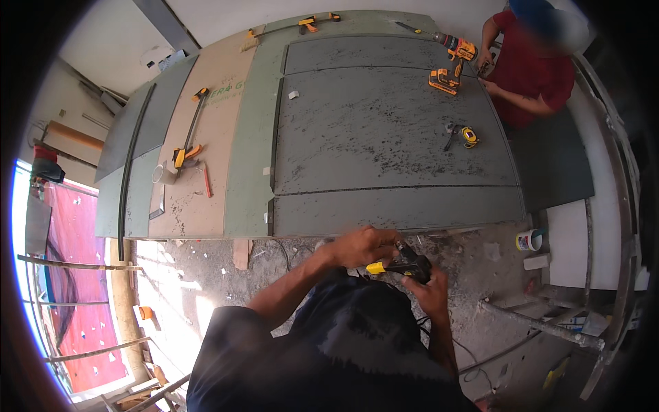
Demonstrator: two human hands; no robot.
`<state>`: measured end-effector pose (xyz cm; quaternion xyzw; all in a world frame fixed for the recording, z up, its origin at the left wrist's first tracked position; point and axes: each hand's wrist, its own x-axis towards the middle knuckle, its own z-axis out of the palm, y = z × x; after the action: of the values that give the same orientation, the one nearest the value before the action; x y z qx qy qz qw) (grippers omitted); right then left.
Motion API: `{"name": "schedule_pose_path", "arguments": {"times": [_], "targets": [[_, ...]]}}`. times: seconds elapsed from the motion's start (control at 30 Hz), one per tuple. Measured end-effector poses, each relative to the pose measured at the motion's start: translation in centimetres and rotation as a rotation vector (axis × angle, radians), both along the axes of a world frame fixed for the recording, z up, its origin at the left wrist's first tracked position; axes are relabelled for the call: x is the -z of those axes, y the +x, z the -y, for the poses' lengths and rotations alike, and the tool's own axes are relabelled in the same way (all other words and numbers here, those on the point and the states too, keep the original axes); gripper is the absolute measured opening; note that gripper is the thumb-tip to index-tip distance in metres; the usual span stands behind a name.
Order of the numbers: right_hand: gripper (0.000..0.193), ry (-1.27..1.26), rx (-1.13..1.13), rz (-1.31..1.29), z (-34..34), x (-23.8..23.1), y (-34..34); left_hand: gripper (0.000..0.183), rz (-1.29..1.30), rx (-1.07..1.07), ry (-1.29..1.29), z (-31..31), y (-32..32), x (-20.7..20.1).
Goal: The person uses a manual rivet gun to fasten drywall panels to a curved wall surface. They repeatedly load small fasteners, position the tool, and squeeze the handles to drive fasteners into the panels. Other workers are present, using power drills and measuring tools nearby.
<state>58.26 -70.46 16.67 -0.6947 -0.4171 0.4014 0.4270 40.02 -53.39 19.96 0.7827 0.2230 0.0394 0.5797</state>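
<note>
Close to my body, below the table's near edge, I hold a small black-and-yellow power tool; its exact kind is not plain. My right hand wraps round its black body from the right. The curled fingers of my left hand are at its narrow front end, partly hiding it. Beyond my hands lies a large dark grey panel strewn with dark crumbs. On it rest a yellow tape measure, a dark hand tool beside it and a yellow-and-black cordless drill.
A person in a red shirt stands at the far right, hands at a small dark object. Bar clamps, a white cup and a red pencil-like stick lie on the left boards. A white bucket and metal frame stand right.
</note>
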Motion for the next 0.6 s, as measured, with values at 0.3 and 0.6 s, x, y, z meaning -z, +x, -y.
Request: {"name": "schedule_pose_path", "arguments": {"times": [0.3,0.6], "targets": [[0.033,-0.024,-0.012,0.105,-0.1,1.3,1.6,0.021,0.154,-0.209,-0.267,-0.5,0.3,0.2],[0.036,0.047,-0.052,0.066,-0.6,-0.3,1.2,0.017,0.177,-0.228,-0.274,-0.2,0.6,0.7]]}}
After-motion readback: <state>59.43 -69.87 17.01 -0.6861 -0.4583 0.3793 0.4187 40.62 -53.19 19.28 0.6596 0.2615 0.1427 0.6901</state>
